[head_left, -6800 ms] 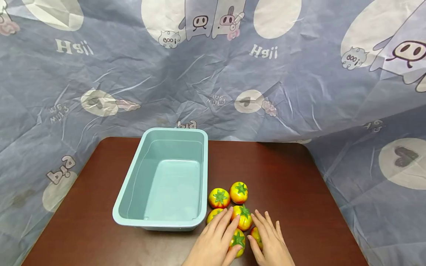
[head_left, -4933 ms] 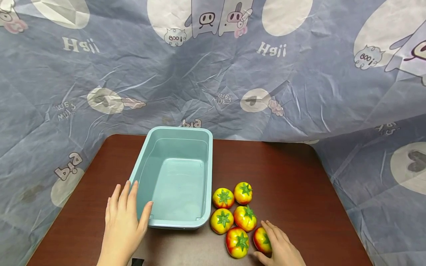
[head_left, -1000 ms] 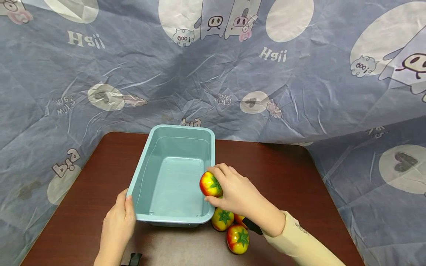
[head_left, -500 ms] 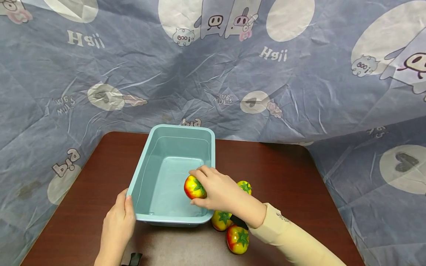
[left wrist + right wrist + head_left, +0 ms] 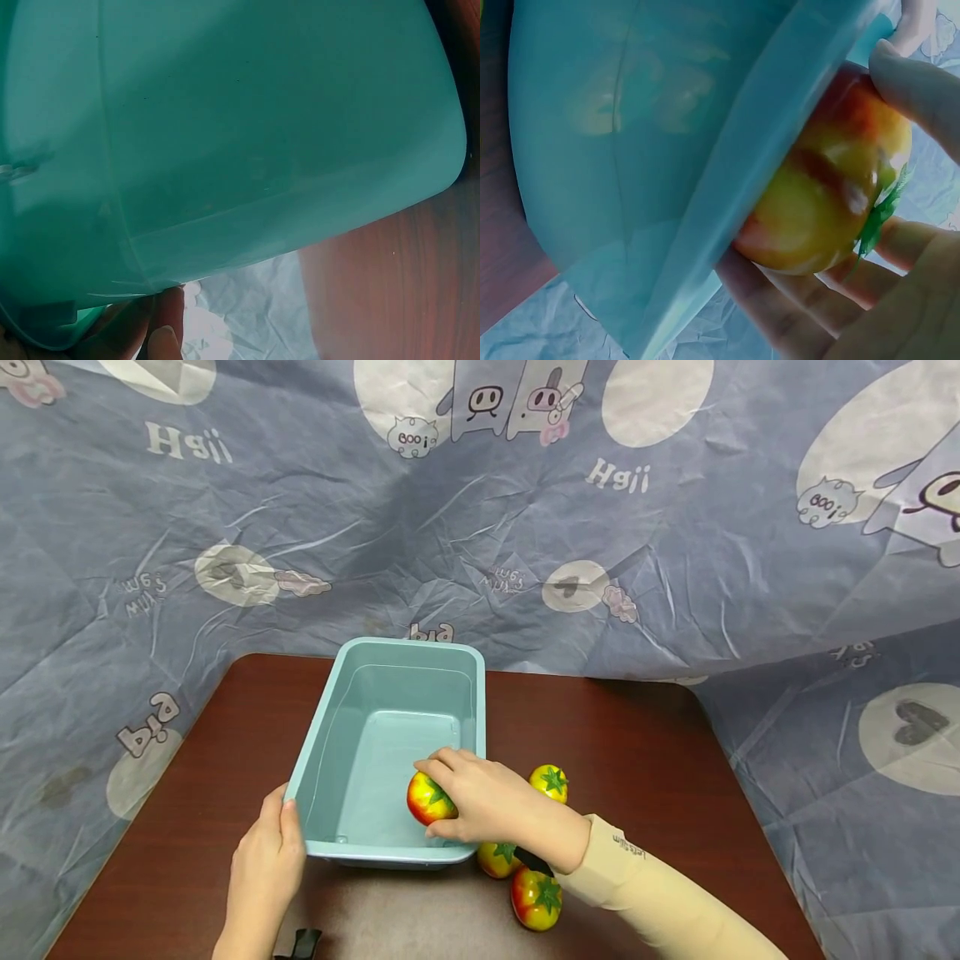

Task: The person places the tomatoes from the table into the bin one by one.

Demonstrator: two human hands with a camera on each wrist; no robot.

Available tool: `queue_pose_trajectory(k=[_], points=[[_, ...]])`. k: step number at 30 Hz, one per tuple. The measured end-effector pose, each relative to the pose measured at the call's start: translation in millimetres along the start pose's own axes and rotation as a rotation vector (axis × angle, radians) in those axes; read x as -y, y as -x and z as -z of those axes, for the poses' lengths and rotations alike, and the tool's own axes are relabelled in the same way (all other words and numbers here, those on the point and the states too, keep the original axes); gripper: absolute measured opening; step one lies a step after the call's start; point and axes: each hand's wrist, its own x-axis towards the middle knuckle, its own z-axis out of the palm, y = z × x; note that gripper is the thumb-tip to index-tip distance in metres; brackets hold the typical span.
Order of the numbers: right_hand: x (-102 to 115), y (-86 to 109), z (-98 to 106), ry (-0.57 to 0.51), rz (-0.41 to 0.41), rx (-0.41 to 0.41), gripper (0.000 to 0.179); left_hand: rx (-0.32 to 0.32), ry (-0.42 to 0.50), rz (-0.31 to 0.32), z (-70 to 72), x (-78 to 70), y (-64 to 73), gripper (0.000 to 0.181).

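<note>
My left hand (image 5: 266,860) grips the left front rim of a light blue plastic basin (image 5: 315,718), thumb on top; the left wrist view shows the basin's outer wall (image 5: 262,135) with fingertips at its edge. My right hand (image 5: 480,797) reaches over the basin's right rim and holds a glossy yellow-red tomato (image 5: 431,798), with green star-shaped leaves, above the basin's floor. In the right wrist view, thumb and fingers wrap this tomato (image 5: 817,180) just past the rim. Other tomatoes lie right of the basin, one at the back (image 5: 549,781) and one in front (image 5: 537,900), some partly hidden by my right arm.
The basin stands on a dark red-brown table (image 5: 615,735). A grey-blue patterned cloth (image 5: 480,527) hangs behind the table and along its sides. A small black strap (image 5: 303,943) shows by my left wrist.
Both hands have left the tomato group. My left hand has taken the basin's rim; my right hand has lifted the nearest right tomato, carried it left over the basin and, lately, slightly lower.
</note>
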Motion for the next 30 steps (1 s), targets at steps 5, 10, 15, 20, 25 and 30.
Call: queue_pose_trajectory(k=[5, 10, 15, 20, 25, 30], points=[[1, -2.0, 0, 0.007, 0.001, 0.025, 0.071, -0.012, 0.005, 0.002, -0.4, -1.0, 0.8, 0.043], [0, -0.9, 0, 0.012, 0.015, 0.025, 0.068, 0.006, 0.002, 0.001, -1.0, 1.0, 0.0, 0.043], [-3, 2.8, 2, 0.013, 0.045, -0.016, 0.056, 0.006, 0.001, 0.01, -1.0, 0.5, 0.2, 0.044], [-9, 8.6, 5, -0.006, 0.059, -0.082, 0.047, 0.004, 0.004, 0.007, -1.8, 0.0, -0.2, 0.044], [-17, 16.8, 7, -0.03, 0.084, -0.153, 0.041, -0.002, 0.007, 0.009, -0.8, -0.4, 1.1, 0.044], [-27, 25.6, 11, -0.025, 0.094, -0.225, 0.038, -0.004, 0.011, 0.009, -1.7, 0.0, 1.5, 0.044]])
